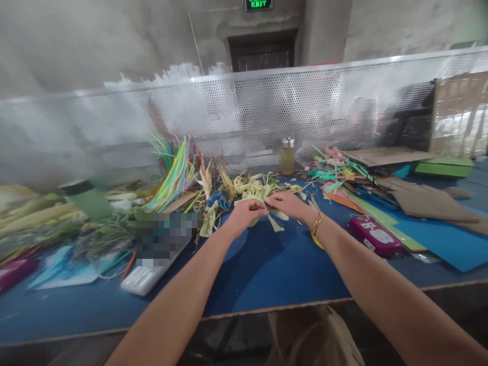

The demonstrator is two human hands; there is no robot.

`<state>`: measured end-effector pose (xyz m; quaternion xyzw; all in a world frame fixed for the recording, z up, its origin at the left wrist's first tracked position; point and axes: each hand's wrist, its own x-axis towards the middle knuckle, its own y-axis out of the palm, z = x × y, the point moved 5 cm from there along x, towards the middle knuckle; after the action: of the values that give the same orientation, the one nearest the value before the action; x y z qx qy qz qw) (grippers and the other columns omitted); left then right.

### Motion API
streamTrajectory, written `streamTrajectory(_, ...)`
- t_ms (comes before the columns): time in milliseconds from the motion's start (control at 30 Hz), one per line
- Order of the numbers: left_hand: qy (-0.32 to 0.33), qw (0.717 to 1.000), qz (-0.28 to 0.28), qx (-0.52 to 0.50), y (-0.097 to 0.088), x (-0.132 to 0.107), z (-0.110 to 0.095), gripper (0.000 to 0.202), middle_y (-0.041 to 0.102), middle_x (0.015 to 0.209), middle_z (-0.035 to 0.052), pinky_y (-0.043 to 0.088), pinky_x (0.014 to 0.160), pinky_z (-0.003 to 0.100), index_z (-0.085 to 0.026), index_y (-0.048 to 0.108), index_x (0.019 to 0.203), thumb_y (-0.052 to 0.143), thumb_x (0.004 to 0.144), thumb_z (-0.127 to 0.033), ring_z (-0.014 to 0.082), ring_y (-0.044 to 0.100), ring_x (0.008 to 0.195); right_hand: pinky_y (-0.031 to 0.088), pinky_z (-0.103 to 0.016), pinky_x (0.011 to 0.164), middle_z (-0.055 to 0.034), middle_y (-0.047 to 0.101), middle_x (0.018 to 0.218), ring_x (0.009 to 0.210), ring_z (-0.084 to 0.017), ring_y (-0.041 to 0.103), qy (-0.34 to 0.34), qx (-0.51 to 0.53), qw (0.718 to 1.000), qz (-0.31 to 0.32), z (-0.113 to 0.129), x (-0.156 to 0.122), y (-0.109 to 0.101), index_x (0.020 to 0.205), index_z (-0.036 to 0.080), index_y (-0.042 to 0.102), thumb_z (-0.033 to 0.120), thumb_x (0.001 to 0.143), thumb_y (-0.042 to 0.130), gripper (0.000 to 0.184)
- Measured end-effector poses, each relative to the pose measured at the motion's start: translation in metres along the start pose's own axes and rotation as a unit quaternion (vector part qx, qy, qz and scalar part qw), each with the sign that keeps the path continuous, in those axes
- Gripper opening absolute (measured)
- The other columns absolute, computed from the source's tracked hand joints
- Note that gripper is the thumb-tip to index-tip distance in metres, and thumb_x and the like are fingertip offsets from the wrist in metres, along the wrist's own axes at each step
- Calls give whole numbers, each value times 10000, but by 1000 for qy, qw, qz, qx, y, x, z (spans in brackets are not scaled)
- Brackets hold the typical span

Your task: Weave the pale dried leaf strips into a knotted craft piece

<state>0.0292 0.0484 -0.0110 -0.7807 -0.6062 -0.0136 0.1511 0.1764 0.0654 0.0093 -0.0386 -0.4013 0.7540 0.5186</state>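
Observation:
My left hand (245,213) and my right hand (290,205) meet over the table, their fingertips pinched close together. Both grip a pale yellow-green corn husk strip (276,224), whose loose ends hang below and between the fingers. Exactly how the fingers hold it is partly hidden. Just behind the hands lies a heap of similar dried husks (256,189), touching or nearly touching the held piece. Left of the heap stands a bundle of colourful thin strips (177,175), and a lone crumpled husk (209,219) lies nearer my left hand.
A phone on a white block (143,277) lies to the left. At right are a purple device (375,235), blue sheets (446,241) and cardboard pieces (423,198). A jar (288,157) stands by the perforated metal screen (263,107). Greenery and a green cup (89,201) fill the far left.

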Motion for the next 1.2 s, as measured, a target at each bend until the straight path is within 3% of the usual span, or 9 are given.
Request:
streamTrajectory(133,-36,997,34,-58,8,-3,2,306,615,654,1,352,582,247,-139,693,760,823,558,-329,100,491,580,335,-243,556,8,520,579,589,-112,451,23,79,996,-17,-1,1,9,583,167,577,462,785,592,357)
streamTrajectory(233,-69,986,47,-146,13,-5,3,298,661,736,40,390,629,258,-138,717,803,786,634,-373,123,545,648,355,-244,555,18,507,563,573,-107,443,27,173,983,-58,4,0,7,578,173,574,466,744,641,344)
streamTrajectory(467,-98,965,28,-241,15,-4,5,196,631,687,14,391,609,238,-153,664,661,813,597,-263,113,545,645,431,-272,638,-8,610,625,618,-123,528,32,288,956,-42,14,-2,8,638,180,668,458,725,685,292)
streamTrajectory(633,-152,958,37,-242,15,-6,5,217,532,572,-37,314,495,232,-158,616,656,804,555,-196,77,447,501,402,-248,625,12,546,606,629,-107,491,1,253,963,-94,18,-3,6,604,181,671,426,722,696,272)
streamTrajectory(867,-142,962,49,-226,19,-12,-1,228,513,559,-40,303,484,224,-146,582,614,799,549,-174,66,454,501,380,-247,590,18,511,594,604,-106,467,-25,211,972,-102,17,-3,8,541,178,610,410,749,670,317)
streamTrajectory(967,-126,960,27,-247,16,-10,2,250,514,570,-45,315,486,218,-153,580,640,813,587,-228,59,445,491,398,-251,617,2,576,654,642,-119,509,-10,189,977,-98,12,0,5,592,177,621,431,777,639,315)
streamTrajectory(1100,-96,946,-30,-308,6,-5,4,246,580,643,-33,377,527,219,-173,622,740,817,607,-240,77,516,552,435,-264,694,-34,670,827,749,-143,581,-6,120,978,-173,12,-2,-11,819,184,667,402,796,627,223)
streamTrajectory(1200,-78,939,-54,-331,0,-3,4,258,616,687,-24,430,588,232,-172,665,814,815,607,-213,98,565,623,425,-268,681,-33,668,770,714,-143,578,-36,25,983,-176,21,-5,-16,781,187,663,373,798,640,189)
